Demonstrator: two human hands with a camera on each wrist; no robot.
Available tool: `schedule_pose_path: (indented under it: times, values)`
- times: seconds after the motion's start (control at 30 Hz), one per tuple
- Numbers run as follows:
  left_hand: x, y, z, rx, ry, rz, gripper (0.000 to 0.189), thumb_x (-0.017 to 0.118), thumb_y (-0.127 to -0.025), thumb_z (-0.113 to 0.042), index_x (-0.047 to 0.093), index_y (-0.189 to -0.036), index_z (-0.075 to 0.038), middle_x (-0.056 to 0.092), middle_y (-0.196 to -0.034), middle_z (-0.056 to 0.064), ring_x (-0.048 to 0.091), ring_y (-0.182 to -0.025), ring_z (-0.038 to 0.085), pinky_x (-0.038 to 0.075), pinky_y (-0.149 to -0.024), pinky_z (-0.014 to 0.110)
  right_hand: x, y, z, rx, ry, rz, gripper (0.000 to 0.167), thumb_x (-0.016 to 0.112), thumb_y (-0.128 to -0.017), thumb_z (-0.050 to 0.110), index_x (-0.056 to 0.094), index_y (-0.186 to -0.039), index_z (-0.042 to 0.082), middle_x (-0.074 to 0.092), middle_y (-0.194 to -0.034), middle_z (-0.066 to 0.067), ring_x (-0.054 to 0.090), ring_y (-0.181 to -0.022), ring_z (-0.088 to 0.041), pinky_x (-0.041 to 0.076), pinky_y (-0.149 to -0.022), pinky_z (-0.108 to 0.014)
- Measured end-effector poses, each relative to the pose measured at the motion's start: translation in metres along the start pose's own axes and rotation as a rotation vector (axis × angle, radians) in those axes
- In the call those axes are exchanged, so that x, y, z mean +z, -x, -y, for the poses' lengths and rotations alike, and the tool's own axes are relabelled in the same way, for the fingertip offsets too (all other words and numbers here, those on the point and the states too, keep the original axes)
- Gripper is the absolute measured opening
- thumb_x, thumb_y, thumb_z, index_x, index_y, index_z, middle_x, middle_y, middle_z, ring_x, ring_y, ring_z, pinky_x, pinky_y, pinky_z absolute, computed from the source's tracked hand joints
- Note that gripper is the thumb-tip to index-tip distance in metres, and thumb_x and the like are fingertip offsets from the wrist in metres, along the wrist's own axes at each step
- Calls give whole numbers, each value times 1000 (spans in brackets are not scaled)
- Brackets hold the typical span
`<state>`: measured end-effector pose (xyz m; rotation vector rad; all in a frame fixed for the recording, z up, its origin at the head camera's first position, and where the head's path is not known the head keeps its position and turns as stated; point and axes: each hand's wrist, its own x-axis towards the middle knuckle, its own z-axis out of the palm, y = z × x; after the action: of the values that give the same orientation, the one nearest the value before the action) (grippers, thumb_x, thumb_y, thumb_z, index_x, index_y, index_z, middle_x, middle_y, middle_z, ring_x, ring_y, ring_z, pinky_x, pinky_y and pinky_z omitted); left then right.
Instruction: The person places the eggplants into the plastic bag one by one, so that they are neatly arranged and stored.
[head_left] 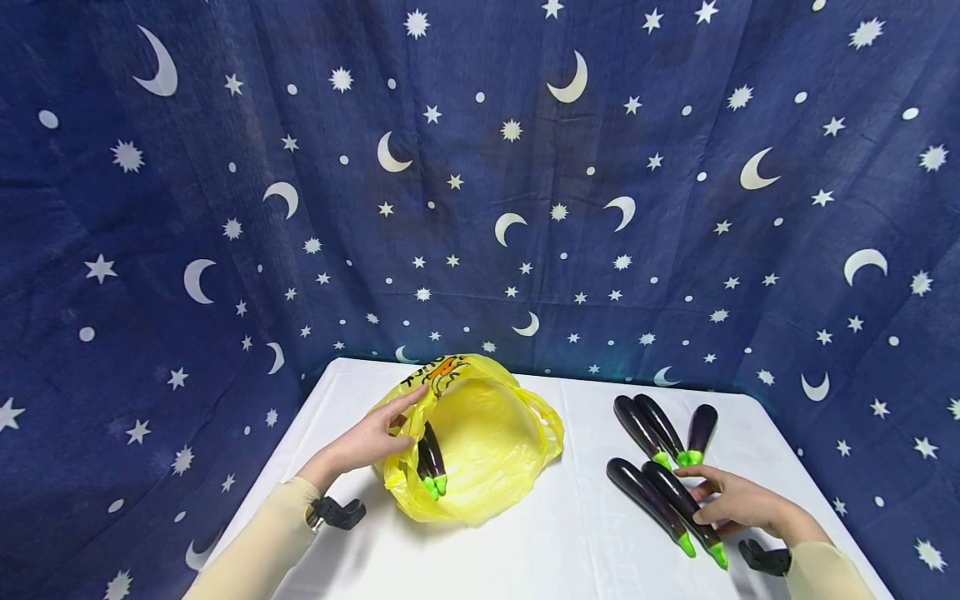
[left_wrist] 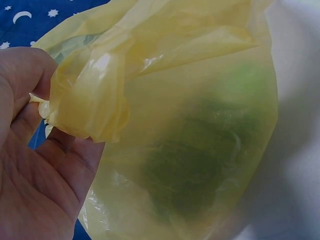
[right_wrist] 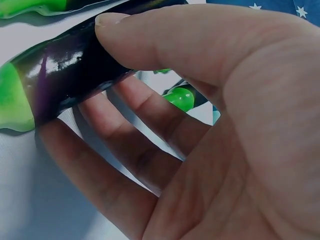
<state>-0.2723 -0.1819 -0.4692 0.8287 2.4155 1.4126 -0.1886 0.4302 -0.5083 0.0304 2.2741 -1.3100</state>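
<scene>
Left hand [head_left: 372, 439]: pinched the gathered rim of a yellow plastic bag [head_left: 487, 450], thumb on top and fingers under the folded film, as seen close in the left wrist view [left_wrist: 35, 150]. Bag [left_wrist: 190, 150] lay on a white table [head_left: 540, 542], left of centre, mouth held open toward the camera. Inside, near the held edge, two dark purple eggplants [head_left: 431, 458] with bright green stem ends pointing toward the person; through the film, seen only as a dark green-tinged blur [left_wrist: 190, 165].

Right hand [head_left: 738, 504]: curled round one eggplant [head_left: 686, 508] on the right of the table, thumb pressed on its upper side and fingers underneath. Confirmed in the right wrist view: thumb and fingers [right_wrist: 135, 125] closed about the glossy purple body [right_wrist: 70, 75], green cap at the left. Touching that eggplant on its left, a second one [head_left: 647, 500], lying parallel, green end likewise toward the person.

Farther back, three more eggplants [head_left: 663, 429] fanned out with green ends close together. Behind the table, hung as a backdrop, dark blue cloth [head_left: 480, 192] printed with white moons and stars.
</scene>
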Motion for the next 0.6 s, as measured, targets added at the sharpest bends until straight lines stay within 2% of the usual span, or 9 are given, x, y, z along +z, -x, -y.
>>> schedule_pose_path:
  times: [0.6]
  values:
    - [1,0,-2,-9,2,6,85,66,-92,-6,26,-164,-26,24,-168,-2,42,-141,34,35,-113,55,0,0,-1,-21,-5,12,73,68,-83,-2,38,-150,-4,49,-112,-17,61,-88,-27,59,-72,-49]
